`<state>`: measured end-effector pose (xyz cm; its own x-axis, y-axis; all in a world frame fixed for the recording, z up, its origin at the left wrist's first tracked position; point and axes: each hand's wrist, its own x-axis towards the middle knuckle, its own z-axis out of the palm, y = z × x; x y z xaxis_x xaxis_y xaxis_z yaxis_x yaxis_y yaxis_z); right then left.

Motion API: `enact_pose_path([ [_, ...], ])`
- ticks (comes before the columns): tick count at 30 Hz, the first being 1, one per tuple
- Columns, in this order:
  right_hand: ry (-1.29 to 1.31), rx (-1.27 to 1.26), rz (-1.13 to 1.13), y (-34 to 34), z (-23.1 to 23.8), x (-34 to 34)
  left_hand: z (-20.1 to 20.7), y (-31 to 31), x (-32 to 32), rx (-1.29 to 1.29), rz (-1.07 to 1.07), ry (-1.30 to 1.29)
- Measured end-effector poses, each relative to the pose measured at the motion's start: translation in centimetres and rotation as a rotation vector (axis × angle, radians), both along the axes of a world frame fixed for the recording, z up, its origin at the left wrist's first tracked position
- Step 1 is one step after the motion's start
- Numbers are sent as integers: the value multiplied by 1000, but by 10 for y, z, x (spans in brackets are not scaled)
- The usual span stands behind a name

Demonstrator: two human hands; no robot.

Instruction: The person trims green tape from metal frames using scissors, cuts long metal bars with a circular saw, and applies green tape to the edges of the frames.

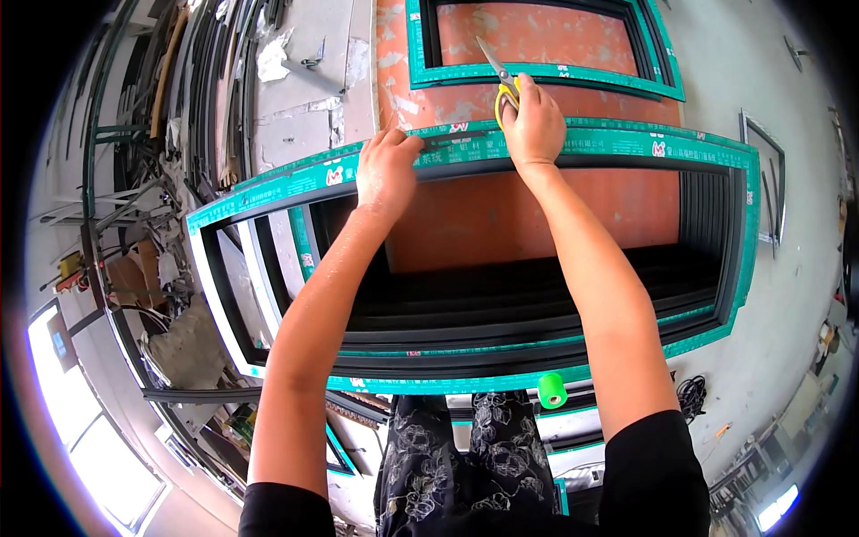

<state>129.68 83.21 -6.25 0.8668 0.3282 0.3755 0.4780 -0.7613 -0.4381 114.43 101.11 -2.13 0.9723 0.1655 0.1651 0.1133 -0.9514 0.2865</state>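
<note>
The left hand (386,174) bends, pinch unclear, over the far long side of a crosswise green-taped window frame (617,143); farther right, the right hand (537,130) clasps yellow-handled scissors (506,81), blades pointing away.

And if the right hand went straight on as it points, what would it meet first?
For the right hand, probably the farther frame's near bar, which its scissors overlap in view; depth is unclear, so it might pass above.
</note>
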Motion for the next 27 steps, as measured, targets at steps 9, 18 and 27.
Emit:
enact_pose_path([
  [9,10,-30,-34,7,-22,-4,9,16,13,-173,-110,433],
  [18,23,59,-9,6,-24,-4,-8,14,18,-206,-11,439],
  [27,-11,77,24,9,-28,-3,-20,16,10,-201,-32,322],
])
